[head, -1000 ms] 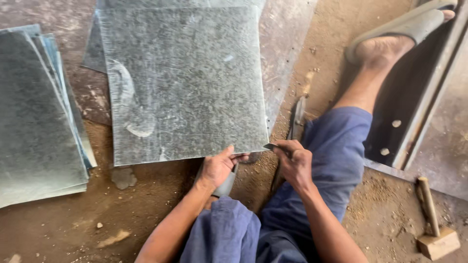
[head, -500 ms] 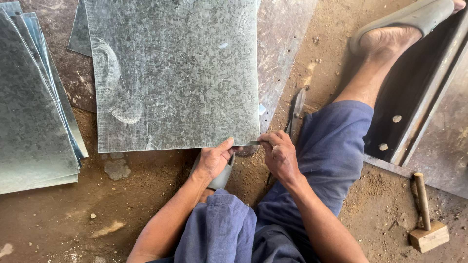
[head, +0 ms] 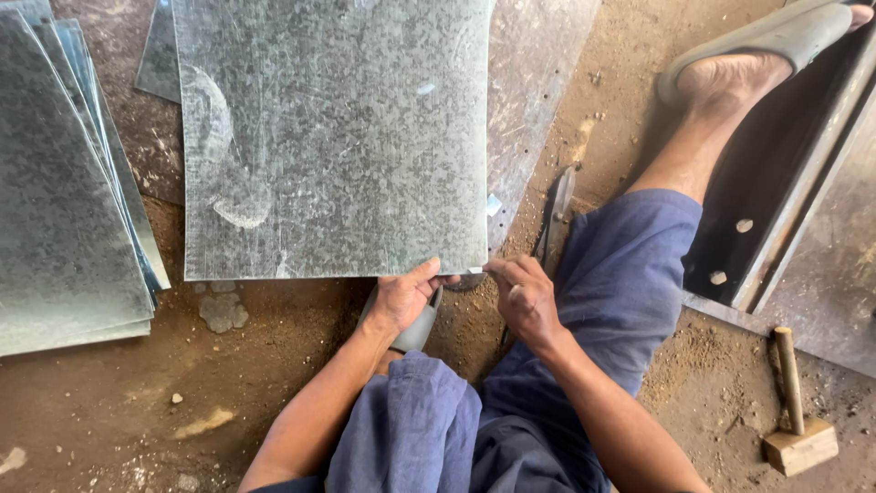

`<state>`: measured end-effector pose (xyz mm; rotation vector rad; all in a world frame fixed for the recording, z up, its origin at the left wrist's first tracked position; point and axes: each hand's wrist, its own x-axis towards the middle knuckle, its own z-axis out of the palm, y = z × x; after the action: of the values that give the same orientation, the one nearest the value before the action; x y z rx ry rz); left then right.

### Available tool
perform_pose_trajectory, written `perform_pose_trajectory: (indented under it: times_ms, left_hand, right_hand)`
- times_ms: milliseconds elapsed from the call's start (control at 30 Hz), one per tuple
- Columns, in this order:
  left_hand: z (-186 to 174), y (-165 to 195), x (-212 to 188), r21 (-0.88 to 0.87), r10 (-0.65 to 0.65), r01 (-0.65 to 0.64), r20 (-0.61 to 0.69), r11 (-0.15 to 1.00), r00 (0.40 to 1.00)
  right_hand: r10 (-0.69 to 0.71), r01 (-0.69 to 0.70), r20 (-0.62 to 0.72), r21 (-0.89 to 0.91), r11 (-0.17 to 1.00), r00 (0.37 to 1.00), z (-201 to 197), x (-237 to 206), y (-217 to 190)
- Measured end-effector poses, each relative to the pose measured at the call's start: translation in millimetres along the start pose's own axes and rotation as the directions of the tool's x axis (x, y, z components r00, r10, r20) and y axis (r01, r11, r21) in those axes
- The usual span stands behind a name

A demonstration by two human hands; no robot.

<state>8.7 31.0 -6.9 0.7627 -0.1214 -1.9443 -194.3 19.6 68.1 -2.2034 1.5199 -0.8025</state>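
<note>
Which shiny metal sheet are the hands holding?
The big square sheet in the middle. The left hand and right hand pinch its near edge. The stack of sheets at the left lies untouched.

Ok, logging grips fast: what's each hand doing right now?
Left hand: closed, pinching the near edge of the metal sheet.
Right hand: closed, fingers pinched at the sheet's corner.

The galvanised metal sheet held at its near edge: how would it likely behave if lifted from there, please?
The metal sheet looks thin and wide, so it would probably flex and sag. Its cut edges may be sharp where the left hand and right hand pinch it. Its smooth surface could slip.
</note>
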Motion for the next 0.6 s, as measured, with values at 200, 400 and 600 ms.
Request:
perform_pose_trajectory:
  times_ms: [200, 400, 600]
  left_hand:
    - [3, 2, 3, -0.011, -0.037, 0.037, -0.028, 0.999, 0.999]
    - [6, 2, 3, -0.016, 0.038, -0.038, -0.001, 0.999, 0.999]
    - [6, 0, 1, 0.039, 0.021, -0.021, -0.002, 0.999, 1.000]
  right_hand:
    - [-0.040, 0.039, -0.012, -0.065, 0.997, 0.999, 8, 26, 14]
    - [0.001, -0.001, 0.017, -0.029, 1.000, 1.000, 0, -8, -9]
    - [0.563, -0.565, 0.072, 0.194, 0.802, 0.824, -2, -22, -31]
